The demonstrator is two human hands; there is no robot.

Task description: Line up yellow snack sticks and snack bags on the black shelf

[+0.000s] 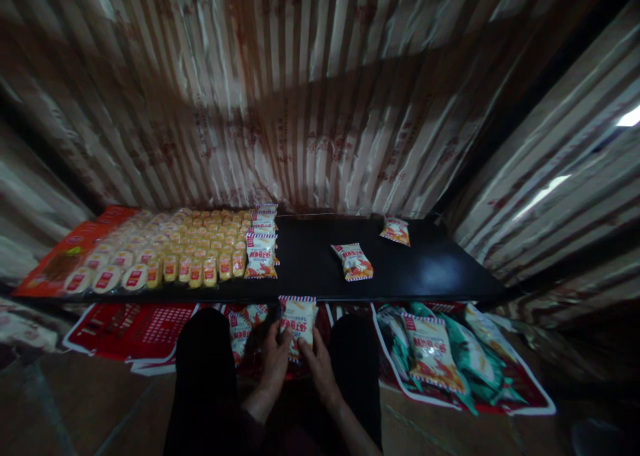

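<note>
Between my knees, just in front of the shelf edge, both hands hold a white and orange snack bag (299,316) with a striped top seal. My left hand (276,353) grips its left side, and my right hand (319,363) has the thumb on its lower right. Similar bags lie below in the shadow, such as a snack bag (240,336) beside my left knee. On the black shelf (310,269) a row of the same snack bags (261,255) stands front to back. Two more lie apart: a snack bag (354,261) mid-shelf and a snack bag (396,231) at the back right.
Rows of small yellow packs (197,269) and round white packs (106,277) fill the shelf's left side, beside an orange bag (70,249). Under the shelf are a red basket (135,333) at left and a basket (535,403) of green and white bags at right. Striped sheeting (320,109) hangs behind.
</note>
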